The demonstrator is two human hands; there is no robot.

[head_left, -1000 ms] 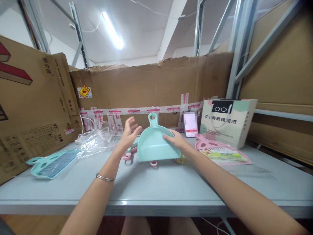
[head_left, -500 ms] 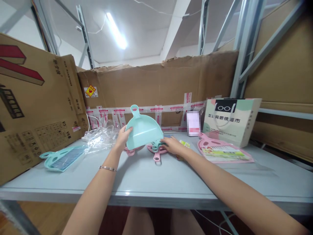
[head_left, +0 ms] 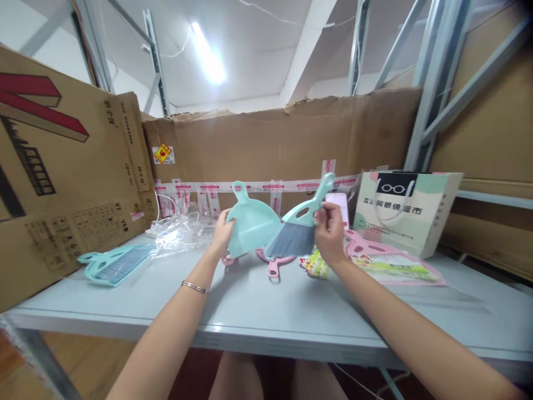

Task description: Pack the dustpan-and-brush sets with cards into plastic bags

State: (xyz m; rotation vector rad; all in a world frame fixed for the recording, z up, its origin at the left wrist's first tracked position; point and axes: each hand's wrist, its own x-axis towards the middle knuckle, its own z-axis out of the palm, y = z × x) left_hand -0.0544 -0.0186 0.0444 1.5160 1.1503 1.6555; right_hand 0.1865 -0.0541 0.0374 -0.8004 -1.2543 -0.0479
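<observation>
My left hand (head_left: pixel 223 230) is closed on the left edge of a mint-green dustpan (head_left: pixel 253 222), held above the table with its handle pointing up. In my right hand (head_left: pixel 331 230) is a mint-green hand brush (head_left: pixel 297 230), gripped near the base of its handle. Its grey bristles slant down to the left, and their tip overlaps the dustpan's right side in view; I cannot tell whether they touch. Behind and below both lie pink pieces with looped handles (head_left: pixel 273 269), partly hidden. Colourful printed cards (head_left: pixel 315 265) lie under my right hand.
On the left lies a wrapped mint dustpan-and-brush set (head_left: pixel 119 265), beside crumpled clear plastic (head_left: pixel 183 236). To the right are a pink set (head_left: pixel 393 258), a paper bag (head_left: pixel 406 214) and a phone (head_left: pixel 342 205). Cardboard boxes (head_left: pixel 283 144) wall the back and left of the table (head_left: pixel 250 311).
My right hand has lifted the mint brush from among the pink pieces and turned it handle-up beside the dustpan. The dustpan stays in my left hand. The view has shifted slightly.
</observation>
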